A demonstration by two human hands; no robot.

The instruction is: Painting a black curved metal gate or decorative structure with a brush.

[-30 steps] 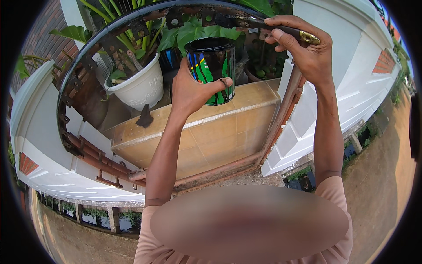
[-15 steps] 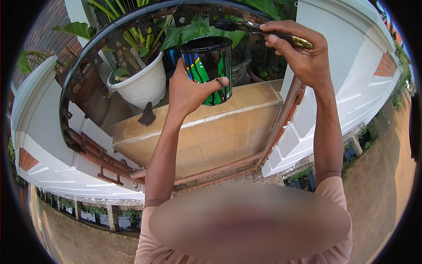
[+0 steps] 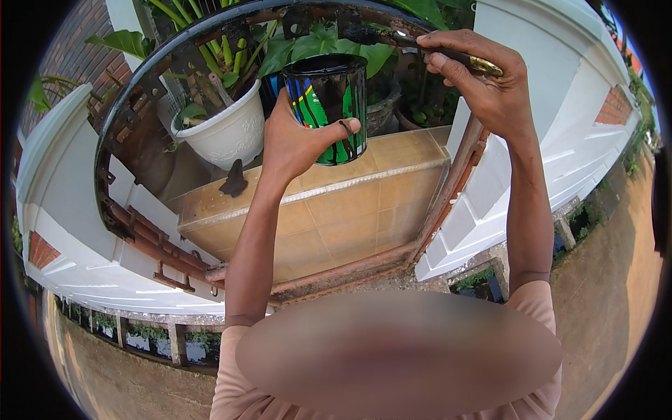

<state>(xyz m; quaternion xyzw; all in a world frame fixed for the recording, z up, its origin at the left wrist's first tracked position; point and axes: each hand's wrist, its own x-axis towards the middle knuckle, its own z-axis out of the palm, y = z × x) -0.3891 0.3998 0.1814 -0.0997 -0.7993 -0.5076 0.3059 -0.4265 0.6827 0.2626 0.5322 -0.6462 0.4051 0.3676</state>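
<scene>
Garden front in daylight, painting under way

White moulded walls (image 3: 532,126) flank a tan tiled ledge (image 3: 343,210), and behind it a white embossed plant pot (image 3: 227,134) holds thick green stems. From where I stand, the left hand (image 3: 297,140) has its grip wrapped around a green-and-black cylindrical metal paint can (image 3: 327,108), roughly upright, open top up, below a black curved metal bar (image 3: 190,32). Dark drips streak the can's side. The right hand (image 3: 495,89) holds a dark-handled paintbrush (image 3: 402,39) in a narrow pinch, bristles pointing left, near the square metal tabs (image 3: 294,26) along the bar; whether they touch, I can't tell. I take this as the brushing-on step, up at the bar. Next, I'd say, the work calls for a light wrist around those tabs, with the can held level underneath against drips.
</scene>
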